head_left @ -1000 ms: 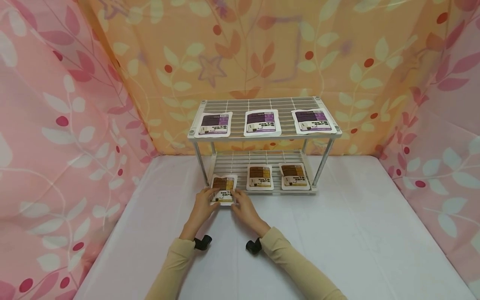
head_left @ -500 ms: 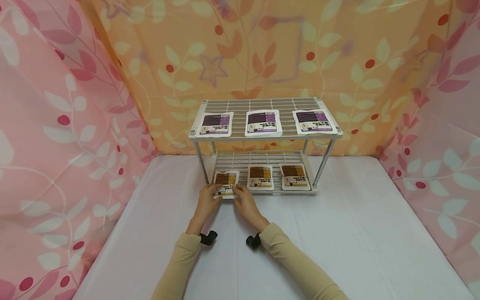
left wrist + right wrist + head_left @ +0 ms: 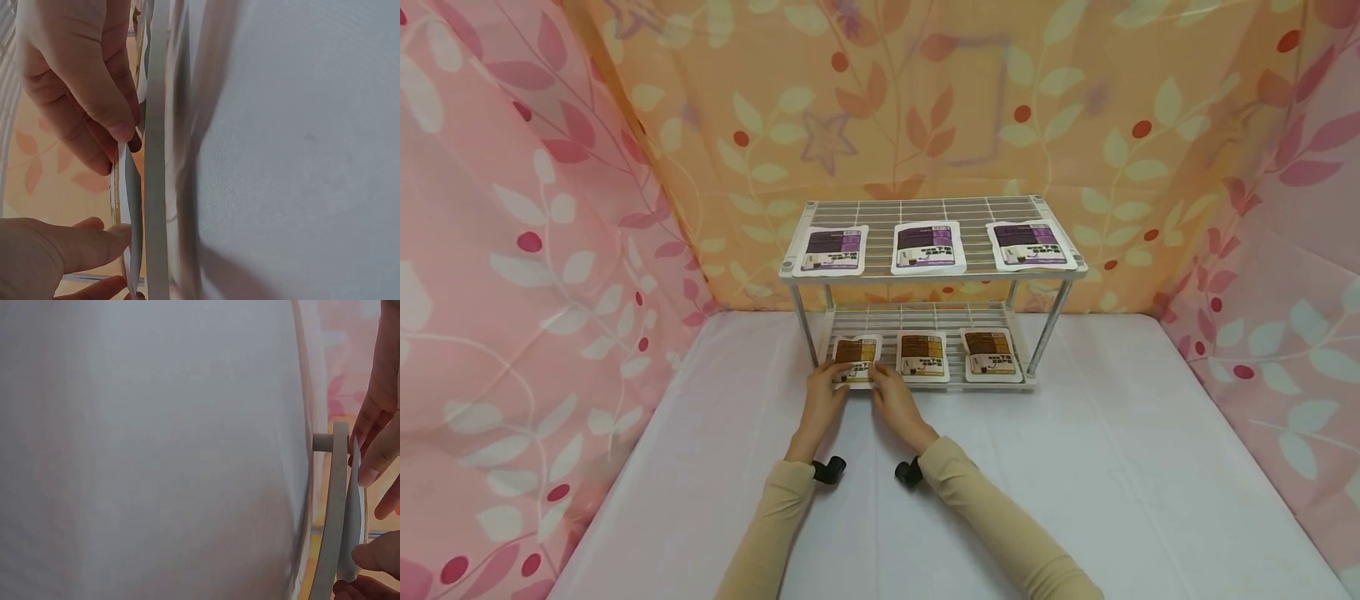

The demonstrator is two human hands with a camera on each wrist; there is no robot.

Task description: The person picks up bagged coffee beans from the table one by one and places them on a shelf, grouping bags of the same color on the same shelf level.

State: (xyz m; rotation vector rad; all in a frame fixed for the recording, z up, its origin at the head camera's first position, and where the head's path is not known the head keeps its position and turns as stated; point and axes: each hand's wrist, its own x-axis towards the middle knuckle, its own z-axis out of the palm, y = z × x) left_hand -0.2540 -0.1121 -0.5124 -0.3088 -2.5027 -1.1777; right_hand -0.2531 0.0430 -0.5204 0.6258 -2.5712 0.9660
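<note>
A white pouch with a brown and yellow printed label [image 3: 856,348] lies at the left end of the lower shelf, partly covered by fingers. My left hand [image 3: 824,403] pinches its left front edge. On the other side, my right hand [image 3: 897,405] pinches the right front edge. In the left wrist view the pouch's edge [image 3: 128,194] shows between both hands, just above the shelf's front rail [image 3: 155,156]. From the right wrist, the pouch's pale underside [image 3: 351,531] shows close to the rail. Two like pouches, one in the middle [image 3: 922,356] and one at right [image 3: 991,355], lie alongside.
The two-tier wire rack [image 3: 925,274] stands on a white-covered table [image 3: 1097,467]. Three purple-labelled pouches lie along its top tier: left [image 3: 831,251], middle [image 3: 927,247] and right [image 3: 1030,244]. Patterned cloth walls [image 3: 647,167] enclose the back and sides.
Both hands have moved the left brown-labelled pouch away from me, further onto the lower shelf, level with its neighbours. The left hand has also shifted slightly right. The other pouches stay put.
</note>
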